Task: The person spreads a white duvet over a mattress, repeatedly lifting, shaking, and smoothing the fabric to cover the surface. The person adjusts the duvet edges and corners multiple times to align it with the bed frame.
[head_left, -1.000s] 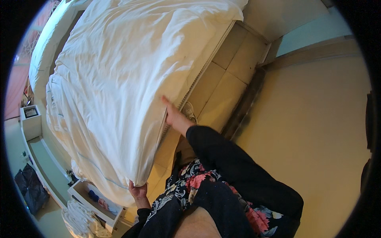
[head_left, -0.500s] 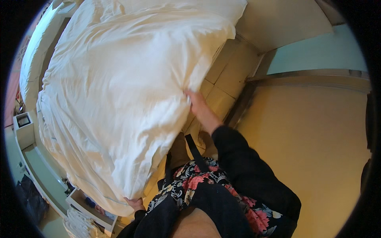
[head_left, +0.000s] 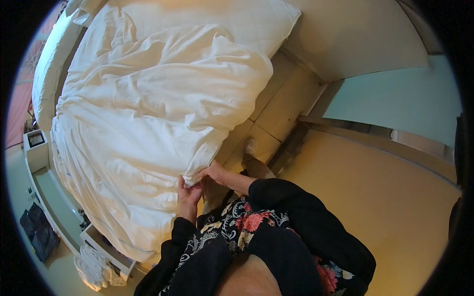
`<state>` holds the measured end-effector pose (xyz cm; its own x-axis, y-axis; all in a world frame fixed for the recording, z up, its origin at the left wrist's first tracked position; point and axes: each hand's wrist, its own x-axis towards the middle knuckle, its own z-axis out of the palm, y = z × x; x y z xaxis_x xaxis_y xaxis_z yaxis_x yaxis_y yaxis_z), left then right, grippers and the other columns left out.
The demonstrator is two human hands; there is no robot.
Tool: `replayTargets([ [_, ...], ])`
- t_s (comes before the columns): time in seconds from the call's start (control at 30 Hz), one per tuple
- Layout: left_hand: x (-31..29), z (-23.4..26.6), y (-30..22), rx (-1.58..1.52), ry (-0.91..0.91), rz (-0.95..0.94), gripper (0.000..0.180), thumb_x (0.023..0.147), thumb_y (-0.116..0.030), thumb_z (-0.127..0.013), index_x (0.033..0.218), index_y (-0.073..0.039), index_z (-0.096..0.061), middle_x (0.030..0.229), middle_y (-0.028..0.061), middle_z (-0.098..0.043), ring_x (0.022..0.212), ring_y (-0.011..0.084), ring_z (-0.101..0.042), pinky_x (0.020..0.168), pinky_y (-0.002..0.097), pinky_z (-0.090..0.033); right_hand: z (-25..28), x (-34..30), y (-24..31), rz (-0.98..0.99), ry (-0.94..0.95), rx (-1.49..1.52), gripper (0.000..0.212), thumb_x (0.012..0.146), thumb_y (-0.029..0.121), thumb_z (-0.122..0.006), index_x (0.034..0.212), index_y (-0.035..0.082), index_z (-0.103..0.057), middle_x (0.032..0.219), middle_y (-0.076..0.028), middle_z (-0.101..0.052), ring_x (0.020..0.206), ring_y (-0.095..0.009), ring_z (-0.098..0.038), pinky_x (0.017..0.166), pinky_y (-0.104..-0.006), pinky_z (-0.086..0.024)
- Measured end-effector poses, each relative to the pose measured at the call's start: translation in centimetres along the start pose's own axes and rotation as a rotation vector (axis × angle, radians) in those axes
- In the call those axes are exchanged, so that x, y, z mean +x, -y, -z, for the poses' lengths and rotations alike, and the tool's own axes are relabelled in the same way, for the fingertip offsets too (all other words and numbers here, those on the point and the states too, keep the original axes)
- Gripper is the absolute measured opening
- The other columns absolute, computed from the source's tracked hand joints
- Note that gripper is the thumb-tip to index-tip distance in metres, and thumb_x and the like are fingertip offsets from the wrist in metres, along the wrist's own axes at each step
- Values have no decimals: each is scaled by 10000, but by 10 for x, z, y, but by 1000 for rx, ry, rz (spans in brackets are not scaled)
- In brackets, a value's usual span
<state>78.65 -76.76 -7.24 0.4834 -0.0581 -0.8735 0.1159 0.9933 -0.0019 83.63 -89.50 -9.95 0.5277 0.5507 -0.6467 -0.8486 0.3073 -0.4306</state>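
Observation:
A large white bed sheet lies rumpled over the bed, its near side gathered in folds and hanging toward me. My right hand pinches the edge of this sheet at its near corner. Close beside it, my left hand is closed on the same edge with the thumb up; part of its fingers is hidden by the cloth. The two hands almost touch, just in front of my body. Past the sheet's folded-back far edge, the bare white mattress shows.
Tiled floor runs along the bed's right side, with my shoe on it. A yellowish panel stands at right. To the left are a small white box-shaped unit, an open drawer, a dark bag and bunched white cloth.
My right hand has come down and left, drawing the sheet edge with it. My left hand has risen to meet it. The sheet's far side has slid back, baring more mattress.

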Motion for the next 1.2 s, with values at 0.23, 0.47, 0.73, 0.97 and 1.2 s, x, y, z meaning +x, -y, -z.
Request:
replayTargets([
  [0.23, -11, -2, -29, -115, -31, -113, 381, 782, -257, -449, 1052, 11, -457, 1057, 151, -511, 952, 264, -505, 839, 403, -403, 50, 20, 33, -286, 162, 421, 659, 636, 551, -584, 1110, 119, -431, 1081, -72, -466, 1005, -235, -422, 813, -422, -354],
  [0.47, -59, -12, -26, 76, -30, -217, 458, 786, -342, -429, 1123, -32, -422, 1106, 151, -479, 988, 310, -476, 843, 458, -384, 77, 92, 162, 118, -210, 788, 663, 690, 533, -530, 1160, 88, -389, 1175, -107, -405, 1073, -279, -365, 914, -418, -276],
  [0.73, -30, -31, -15, 180, -165, -230, 452, 799, -365, -389, 1124, -53, -426, 1085, 124, -500, 966, 279, -496, 832, 435, -395, 180, 107, 294, 438, -515, 534, 472, 749, 366, -542, 1101, 66, -446, 1073, -106, -491, 996, -266, -445, 842, -392, -356],
  [0.97, 17, -42, 3, 66, -198, -190, 354, 730, -153, -460, 1030, 34, -443, 988, 157, -536, 906, 266, -532, 788, 369, -453, 84, 47, 468, 659, -589, 315, 364, 746, 129, -539, 1074, 5, -441, 1040, -125, -499, 934, -249, -490, 844, -386, -391],
  [1.2, 85, -94, 91, -3, -282, -254, 257, 720, -139, -483, 936, 0, -484, 887, 119, -568, 803, 253, -563, 692, 357, -496, 268, 46, 530, 615, -716, 135, 324, 722, 25, -503, 1043, 1, -462, 1011, -131, -507, 914, -261, -491, 827, -397, -395],
])
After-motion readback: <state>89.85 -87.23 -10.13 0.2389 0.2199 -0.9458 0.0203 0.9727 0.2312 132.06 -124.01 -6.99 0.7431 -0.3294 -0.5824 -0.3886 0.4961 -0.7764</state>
